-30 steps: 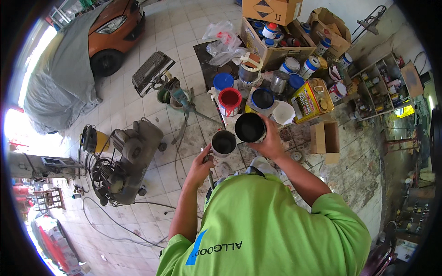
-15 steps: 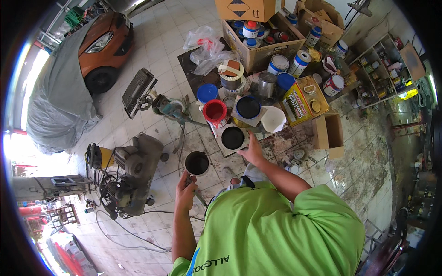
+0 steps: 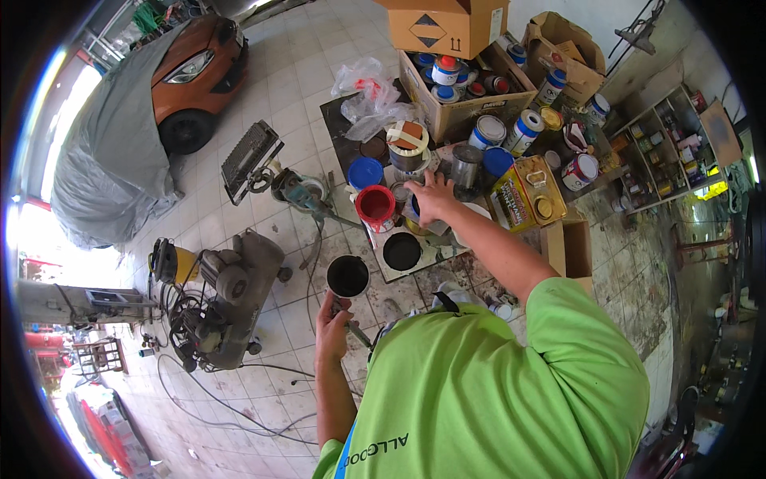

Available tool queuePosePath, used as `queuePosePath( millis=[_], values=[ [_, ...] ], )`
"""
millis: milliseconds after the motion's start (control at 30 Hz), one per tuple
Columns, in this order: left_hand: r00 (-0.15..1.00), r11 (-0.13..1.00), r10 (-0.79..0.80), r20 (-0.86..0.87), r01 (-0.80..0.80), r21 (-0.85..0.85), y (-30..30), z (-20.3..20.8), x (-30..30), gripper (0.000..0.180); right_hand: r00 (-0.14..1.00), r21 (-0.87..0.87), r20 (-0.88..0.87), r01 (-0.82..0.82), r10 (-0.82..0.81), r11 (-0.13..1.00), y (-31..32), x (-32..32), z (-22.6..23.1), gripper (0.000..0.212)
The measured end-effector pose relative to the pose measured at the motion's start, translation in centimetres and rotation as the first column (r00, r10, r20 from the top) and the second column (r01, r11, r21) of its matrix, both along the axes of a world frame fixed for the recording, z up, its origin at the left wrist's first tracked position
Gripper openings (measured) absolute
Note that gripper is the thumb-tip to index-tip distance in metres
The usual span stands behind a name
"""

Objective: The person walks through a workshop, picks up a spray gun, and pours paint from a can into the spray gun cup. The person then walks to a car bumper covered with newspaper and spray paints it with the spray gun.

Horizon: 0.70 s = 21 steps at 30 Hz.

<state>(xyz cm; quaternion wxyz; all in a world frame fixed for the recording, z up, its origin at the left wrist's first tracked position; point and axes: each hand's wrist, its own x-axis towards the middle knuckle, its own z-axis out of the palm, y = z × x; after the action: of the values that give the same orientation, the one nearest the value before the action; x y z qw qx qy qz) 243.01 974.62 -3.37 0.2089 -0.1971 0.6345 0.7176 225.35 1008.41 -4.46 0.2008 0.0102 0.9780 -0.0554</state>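
Observation:
My left hand grips the handle below a round cup of black paint, held over the tiled floor. My right hand reaches forward and rests on a tin with a blue inside among the paint tins. A black open tin stands on a pale board just behind that hand. A red open tin and a blue lid stand to its left. My green shirt fills the lower middle of the view.
Cardboard boxes full of paint tins stand at the back. A yellow rectangular can sits to the right. An air compressor with hoses lies left, and a covered orange car is parked far left. Shelves stand right.
My right hand has let go of the black tin on the board and reached forward to the blue-lined tin. My left hand with the black cup has drawn back and to the left.

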Motion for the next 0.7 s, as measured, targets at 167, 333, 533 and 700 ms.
queuePosePath(
  millis=[167, 333, 533, 700],
  values=[
    [1.000, 1.000, -0.004, -0.015, 0.004, -0.011, -0.3, -0.2, 0.5, 0.062, 0.998, 0.009, 0.063, 0.012, -0.013, 1.000, 1.0, 0.2, 0.3, 0.101],
    [1.000, 1.000, 0.008, 0.009, -0.008, -0.015, -2.0, -0.7, 0.8, 0.061, 0.939, -0.283, -0.342, -0.121, 0.018, 0.951, -1.4, 5.1, 3.5, 0.087],
    [1.000, 1.000, 0.002, 0.009, -0.002, -0.031, -4.5, -0.7, 0.8, 0.062, 0.623, -0.425, -0.770, -0.340, -0.138, 0.839, -5.7, 12.1, -2.1, 0.064],
    [0.996, 0.994, -0.090, 0.016, 0.091, -0.057, -6.7, -0.1, 0.9, 0.068, 0.669, -0.443, -0.706, -0.160, -0.233, 0.882, -7.2, 15.1, -8.1, 0.054]
  ],
)
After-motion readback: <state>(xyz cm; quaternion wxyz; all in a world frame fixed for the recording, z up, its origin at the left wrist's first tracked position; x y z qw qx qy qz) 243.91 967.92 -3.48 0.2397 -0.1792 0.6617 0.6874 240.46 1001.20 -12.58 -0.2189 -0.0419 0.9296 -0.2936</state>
